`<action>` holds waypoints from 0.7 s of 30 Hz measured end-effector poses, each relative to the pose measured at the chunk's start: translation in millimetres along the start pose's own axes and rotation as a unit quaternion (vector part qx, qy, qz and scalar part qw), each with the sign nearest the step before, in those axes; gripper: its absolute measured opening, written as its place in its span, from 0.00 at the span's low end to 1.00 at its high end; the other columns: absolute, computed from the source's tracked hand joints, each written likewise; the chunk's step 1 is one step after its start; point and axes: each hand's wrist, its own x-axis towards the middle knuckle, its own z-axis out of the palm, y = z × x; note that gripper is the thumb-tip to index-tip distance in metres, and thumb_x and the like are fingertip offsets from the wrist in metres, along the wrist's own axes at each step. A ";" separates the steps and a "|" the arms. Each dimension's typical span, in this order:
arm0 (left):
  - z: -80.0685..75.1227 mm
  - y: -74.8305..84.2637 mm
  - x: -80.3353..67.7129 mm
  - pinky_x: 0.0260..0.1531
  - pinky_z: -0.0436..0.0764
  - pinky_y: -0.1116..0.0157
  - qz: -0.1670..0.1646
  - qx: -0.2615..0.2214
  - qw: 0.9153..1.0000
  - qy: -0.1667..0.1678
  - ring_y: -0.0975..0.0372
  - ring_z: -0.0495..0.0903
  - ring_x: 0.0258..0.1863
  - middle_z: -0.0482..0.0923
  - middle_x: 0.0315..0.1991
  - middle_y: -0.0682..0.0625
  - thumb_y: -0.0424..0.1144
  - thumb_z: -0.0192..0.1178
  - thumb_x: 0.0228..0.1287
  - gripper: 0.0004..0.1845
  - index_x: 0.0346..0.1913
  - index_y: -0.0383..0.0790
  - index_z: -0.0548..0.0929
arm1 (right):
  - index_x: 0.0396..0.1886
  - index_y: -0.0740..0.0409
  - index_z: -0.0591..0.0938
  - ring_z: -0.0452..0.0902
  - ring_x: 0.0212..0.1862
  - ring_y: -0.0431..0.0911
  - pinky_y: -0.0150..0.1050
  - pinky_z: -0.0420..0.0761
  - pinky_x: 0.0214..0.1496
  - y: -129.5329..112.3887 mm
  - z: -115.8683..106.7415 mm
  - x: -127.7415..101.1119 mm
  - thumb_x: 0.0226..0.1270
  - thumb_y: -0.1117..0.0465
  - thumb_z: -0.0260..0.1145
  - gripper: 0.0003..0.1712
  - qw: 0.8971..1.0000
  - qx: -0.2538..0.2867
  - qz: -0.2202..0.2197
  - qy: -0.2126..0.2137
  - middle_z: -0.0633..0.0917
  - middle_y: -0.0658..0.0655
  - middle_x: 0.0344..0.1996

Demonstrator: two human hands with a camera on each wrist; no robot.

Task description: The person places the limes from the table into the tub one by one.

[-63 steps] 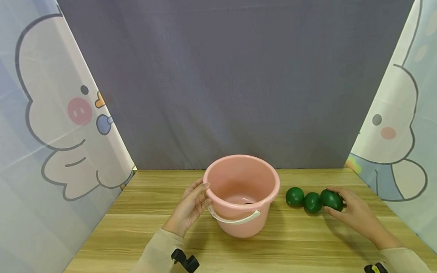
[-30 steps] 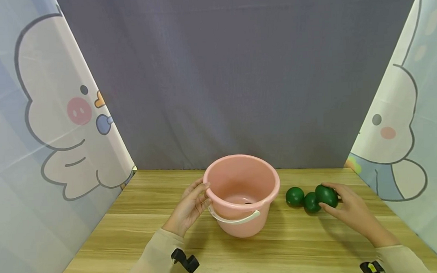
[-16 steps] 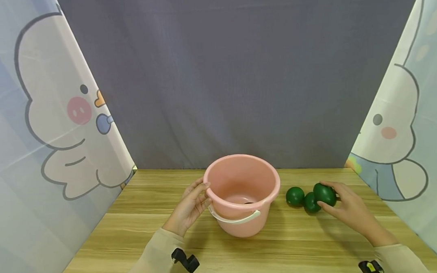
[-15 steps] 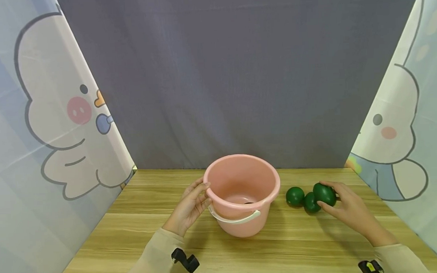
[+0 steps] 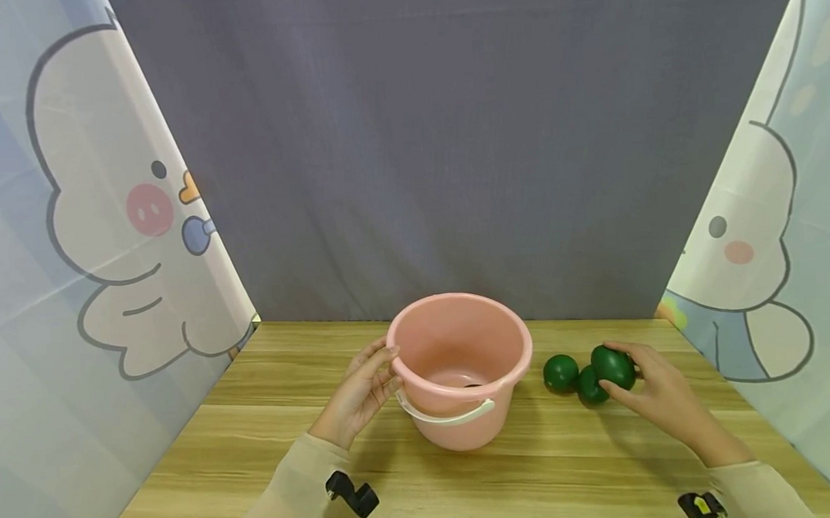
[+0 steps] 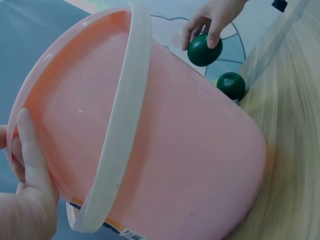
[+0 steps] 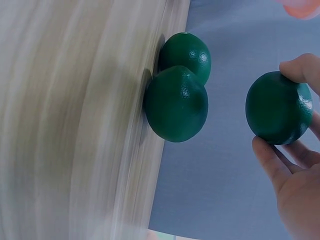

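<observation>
While the right hand (image 5: 660, 395) held it, the lifted green ball (image 5: 613, 366) hung clear of the table (image 5: 256, 451), just above and to the right of two more green balls. Fingers and thumb were curled round the far and near sides of it, so that part of its surface was covered in every view. The middle ball (image 5: 589, 384) lay partly behind the lifted one in the head view; the right wrist view showed it whole, touching the leftmost ball (image 5: 561, 372), and both resting on the wood. Whether the lifted ball touched the middle one could not be settled from the head view; the right wrist view showed a clear gap between them.

Left of the balls stood a pink bucket (image 5: 461, 365), upright, its white handle (image 5: 450, 418) folded down across the near wall. A small dark mark lay on its floor, too small to identify. The left hand (image 5: 358, 397) rested against the bucket's left side, fingers fairly straight, the fingertips at the rim; the left wrist view was filled by the bucket wall and showed a label at its base cut off by the frame edge. Black wrist mounts were only partly visible at the bottom edge.
</observation>
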 end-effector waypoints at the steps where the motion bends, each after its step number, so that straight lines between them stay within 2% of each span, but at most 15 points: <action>1: 0.0 0.0 0.0 0.31 0.84 0.76 0.000 0.000 1.000 0.000 0.66 0.78 0.31 0.74 0.46 0.46 0.32 0.57 0.71 0.24 0.67 0.36 0.66 | 0.59 0.66 0.78 0.74 0.44 0.39 0.14 0.75 0.39 -0.2 0.1 0.4 0.41 0.70 0.83 0.40 1.000 0.001 -0.001 0.001 0.81 0.62 0.48; 21: -1.0 -1.2 -0.2 0.31 0.84 0.76 0.003 0.002 1.000 -0.002 0.66 0.78 0.31 0.74 0.46 0.46 0.33 0.58 0.71 0.25 0.68 0.35 0.65 | 0.61 0.63 0.78 0.74 0.45 0.36 0.14 0.75 0.41 -11.0 -1.3 8.8 0.42 0.69 0.83 0.42 1.000 0.008 -0.015 0.011 0.82 0.58 0.48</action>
